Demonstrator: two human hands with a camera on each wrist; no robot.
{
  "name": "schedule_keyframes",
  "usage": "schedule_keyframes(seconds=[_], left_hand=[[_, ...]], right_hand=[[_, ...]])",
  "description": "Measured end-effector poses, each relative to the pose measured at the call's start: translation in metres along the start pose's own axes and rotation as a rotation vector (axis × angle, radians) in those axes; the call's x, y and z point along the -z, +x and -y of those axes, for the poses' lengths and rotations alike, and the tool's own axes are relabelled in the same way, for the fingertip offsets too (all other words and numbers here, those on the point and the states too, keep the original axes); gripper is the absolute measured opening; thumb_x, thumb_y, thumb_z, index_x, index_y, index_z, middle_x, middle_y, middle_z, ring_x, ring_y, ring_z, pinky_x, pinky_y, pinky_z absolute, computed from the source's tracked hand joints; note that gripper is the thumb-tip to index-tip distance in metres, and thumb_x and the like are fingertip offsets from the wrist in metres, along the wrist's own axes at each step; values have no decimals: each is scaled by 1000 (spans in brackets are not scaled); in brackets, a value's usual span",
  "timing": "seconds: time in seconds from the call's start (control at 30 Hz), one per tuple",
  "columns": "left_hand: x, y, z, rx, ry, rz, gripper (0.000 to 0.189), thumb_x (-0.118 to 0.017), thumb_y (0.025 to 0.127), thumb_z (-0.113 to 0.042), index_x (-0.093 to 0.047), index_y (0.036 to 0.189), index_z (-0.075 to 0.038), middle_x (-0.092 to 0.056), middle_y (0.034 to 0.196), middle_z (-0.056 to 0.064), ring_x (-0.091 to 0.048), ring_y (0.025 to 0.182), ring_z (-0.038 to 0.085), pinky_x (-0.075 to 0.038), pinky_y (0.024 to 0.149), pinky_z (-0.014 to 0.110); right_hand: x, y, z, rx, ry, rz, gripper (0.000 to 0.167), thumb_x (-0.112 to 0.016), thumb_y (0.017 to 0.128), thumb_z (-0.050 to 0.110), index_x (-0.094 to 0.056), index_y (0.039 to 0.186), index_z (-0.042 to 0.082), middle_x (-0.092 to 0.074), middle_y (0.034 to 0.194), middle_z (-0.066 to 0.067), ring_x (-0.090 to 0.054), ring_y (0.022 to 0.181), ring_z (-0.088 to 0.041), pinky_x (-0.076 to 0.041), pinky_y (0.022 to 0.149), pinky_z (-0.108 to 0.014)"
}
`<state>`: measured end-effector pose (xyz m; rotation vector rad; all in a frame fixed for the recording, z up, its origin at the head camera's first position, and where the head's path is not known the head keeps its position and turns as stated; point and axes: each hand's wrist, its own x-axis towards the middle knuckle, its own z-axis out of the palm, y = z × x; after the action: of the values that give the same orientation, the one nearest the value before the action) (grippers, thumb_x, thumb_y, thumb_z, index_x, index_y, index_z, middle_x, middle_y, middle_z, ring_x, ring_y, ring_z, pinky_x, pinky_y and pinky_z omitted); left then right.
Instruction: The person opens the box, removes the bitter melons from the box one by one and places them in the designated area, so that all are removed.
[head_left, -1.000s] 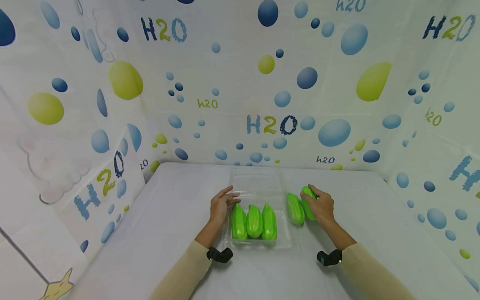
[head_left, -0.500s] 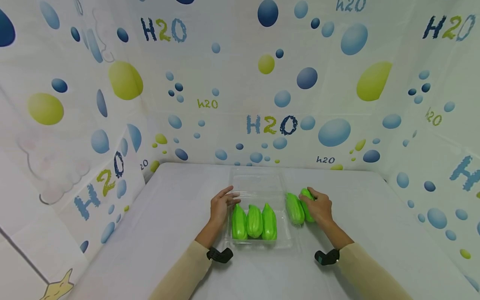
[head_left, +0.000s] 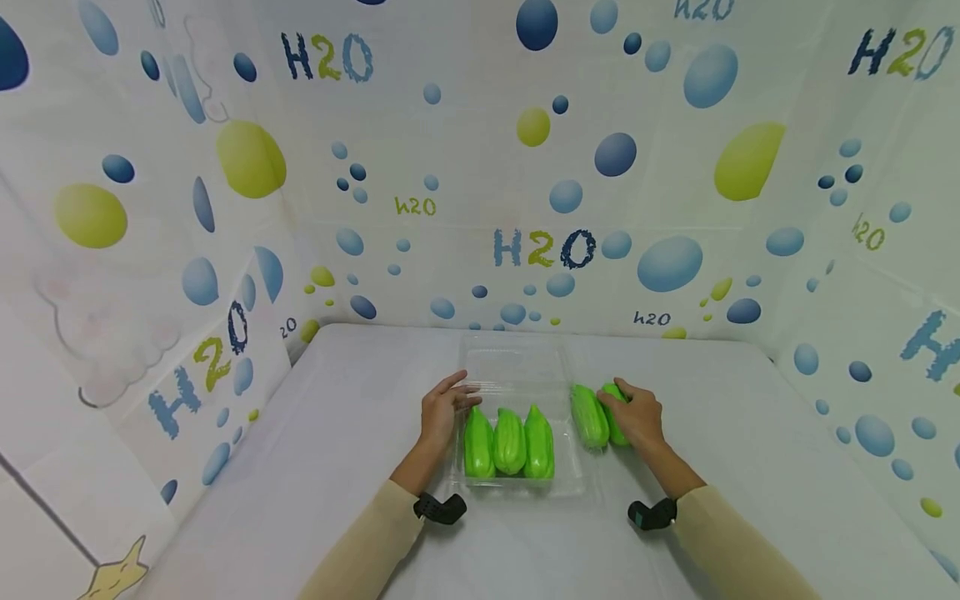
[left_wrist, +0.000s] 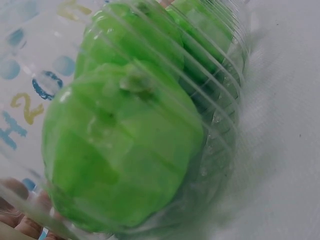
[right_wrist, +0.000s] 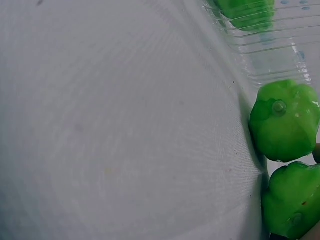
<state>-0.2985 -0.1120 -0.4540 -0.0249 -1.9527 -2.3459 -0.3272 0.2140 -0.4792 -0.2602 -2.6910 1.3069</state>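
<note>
The right hand [head_left: 639, 416] grips 1 green gourd [head_left: 616, 430].

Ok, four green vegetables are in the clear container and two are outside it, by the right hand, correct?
Not four: the head view shows three green vegetables in the clear container. The other two are indeed outside it, by the right hand.

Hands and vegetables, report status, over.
Left hand at left edge of tub. Right hand grips rightmost vegetable. Three vegetables in tub. Another vegetable between right hand and tub.
</note>
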Motion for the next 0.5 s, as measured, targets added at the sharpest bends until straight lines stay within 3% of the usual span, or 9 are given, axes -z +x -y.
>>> schedule_keyframes(seconds=[0.5], left_hand=[[-1,1,-2,7,-16,-5,45,-41,98,6,-53,142,5,-61,128,35,-65,111,47,-53,91,45]], right_hand=[[0,-1,-1,-4,-23,-15,64,-58,98,39,-48,150,3,-45,152,-23,-45,138,-40,-45,99,-51]])
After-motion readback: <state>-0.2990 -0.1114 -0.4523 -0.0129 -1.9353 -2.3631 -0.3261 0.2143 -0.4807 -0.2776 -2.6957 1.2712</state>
